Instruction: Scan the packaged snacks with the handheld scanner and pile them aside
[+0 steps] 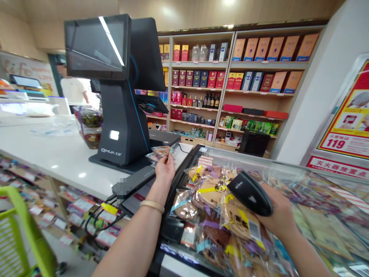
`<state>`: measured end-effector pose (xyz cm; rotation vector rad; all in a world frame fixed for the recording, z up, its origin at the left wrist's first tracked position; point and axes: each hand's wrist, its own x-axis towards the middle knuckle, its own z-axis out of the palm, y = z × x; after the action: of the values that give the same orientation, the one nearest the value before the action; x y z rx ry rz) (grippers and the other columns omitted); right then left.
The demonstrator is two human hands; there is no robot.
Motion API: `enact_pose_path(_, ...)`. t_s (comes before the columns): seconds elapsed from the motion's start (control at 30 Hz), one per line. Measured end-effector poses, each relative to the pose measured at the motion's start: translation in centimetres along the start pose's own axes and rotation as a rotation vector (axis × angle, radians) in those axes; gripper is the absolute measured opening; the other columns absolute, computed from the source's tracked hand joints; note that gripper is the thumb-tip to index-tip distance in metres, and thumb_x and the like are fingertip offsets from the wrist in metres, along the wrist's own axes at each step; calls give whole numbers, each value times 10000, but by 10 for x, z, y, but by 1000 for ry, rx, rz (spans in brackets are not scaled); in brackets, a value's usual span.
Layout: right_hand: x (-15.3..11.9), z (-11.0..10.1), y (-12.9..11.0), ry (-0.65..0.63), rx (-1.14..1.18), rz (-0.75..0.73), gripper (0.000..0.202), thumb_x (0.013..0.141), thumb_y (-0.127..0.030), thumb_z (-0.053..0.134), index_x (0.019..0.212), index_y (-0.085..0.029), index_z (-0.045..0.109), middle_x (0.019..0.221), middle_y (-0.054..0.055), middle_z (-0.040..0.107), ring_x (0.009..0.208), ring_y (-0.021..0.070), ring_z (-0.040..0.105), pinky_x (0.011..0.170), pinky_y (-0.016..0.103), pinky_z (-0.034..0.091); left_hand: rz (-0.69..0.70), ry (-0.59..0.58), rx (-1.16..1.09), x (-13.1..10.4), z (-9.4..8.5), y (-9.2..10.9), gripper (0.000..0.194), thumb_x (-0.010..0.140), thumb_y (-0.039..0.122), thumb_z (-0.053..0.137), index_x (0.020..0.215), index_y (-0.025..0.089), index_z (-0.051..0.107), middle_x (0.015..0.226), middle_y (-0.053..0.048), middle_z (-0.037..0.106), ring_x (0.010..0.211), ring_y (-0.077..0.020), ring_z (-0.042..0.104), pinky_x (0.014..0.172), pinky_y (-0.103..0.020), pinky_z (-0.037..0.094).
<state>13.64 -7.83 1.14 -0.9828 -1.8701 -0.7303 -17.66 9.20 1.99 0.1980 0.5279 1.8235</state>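
My right hand [276, 209] is wrapped round a black barcode scanner [250, 194], held just above a heap of clear-wrapped round biscuits [209, 190]. Beneath the scanner lies a packet with a yellow strip and a barcode [245, 223]. My left hand [165, 167], with a beige bracelet at the wrist, reaches out beside the black register terminal [118, 115]. Its fingers are closed on a clear packet of brown biscuits [161, 152]. The heap rests on the glass-topped case to the right of my left forearm.
A white counter [66, 154] bears the terminal and a clear container of food [90, 125]. Cables [100, 219] hang at its front edge. At the lower left is a green basket [25, 231]. Shelves of boxes stand behind, and a person [75, 90] stands at the far left.
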Motion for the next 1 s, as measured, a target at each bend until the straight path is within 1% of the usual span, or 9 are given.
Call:
enact_pose_path(0.17,-1,0,1,-2,9,24,176,819,-357,559,852,-208,647,737,62,673,648,222,647,560,313,496,-24,2,78,-11,2,-4,234,869,44,409,1006,114,585,949,-110,649,810,-99,659,749,-177,551)
enact_pose_path(0.27,-2,0,2,-1,6,25,164,797,-318,550,873,-205,642,750,64,676,667,228,653,572,318,504,-40,-62,216,-27,2,-12,157,816,64,549,946,134,601,855,-70,648,737,-119,659,673,-209,539)
enact_pose_path(0.33,-3,0,3,3,0,26,169,783,-297,544,886,-206,642,749,63,676,671,231,655,576,321,508,-18,-237,482,-41,2,-17,188,754,121,662,936,147,623,809,-37,651,665,-111,634,591,-195,491)
enact_pose_path(0.43,-3,1,4,-2,-17,48,156,772,-294,535,851,-218,646,718,58,667,656,232,651,572,325,508,-8,-661,984,-60,1,-20,292,703,286,729,947,144,655,757,-14,655,604,-94,572,539,-187,413)
enact_pose_path(0.5,-3,2,4,-2,-18,56,163,771,-307,531,840,-217,649,718,63,670,660,235,653,579,328,515,-6,-905,1197,-71,-1,-21,383,663,334,750,983,142,666,726,1,639,608,-97,544,554,-201,400)
enact_pose_path(0.6,-2,2,4,3,-12,57,192,775,-330,536,861,-203,652,743,73,681,668,232,656,586,327,521,64,-1086,1341,-80,-4,-25,563,593,296,793,1116,156,640,757,22,609,632,-94,515,581,-208,396)
enact_pose_path(0.7,-1,2,2,-9,-3,60,193,780,-327,537,870,-196,647,719,61,669,639,217,642,572,316,511,47,-1110,1313,-82,-7,-30,800,559,235,815,1301,172,522,763,39,581,626,-86,502,575,-203,391)
enact_pose_path(0.8,0,1,2,-16,11,59,179,778,-307,546,879,-197,644,695,45,655,620,205,631,566,307,504,-68,-1072,1178,-83,-8,-35,842,572,222,817,1339,181,471,699,59,560,614,-90,529,569,-197,401)
enact_pose_path(1.0,-1,1,3,-4,-3,56,194,760,-305,545,885,-205,654,758,62,687,678,229,660,589,319,517,-176,-748,871,-82,-4,-31,711,596,229,821,1248,205,538,862,-35,683,729,-154,666,631,-241,517)
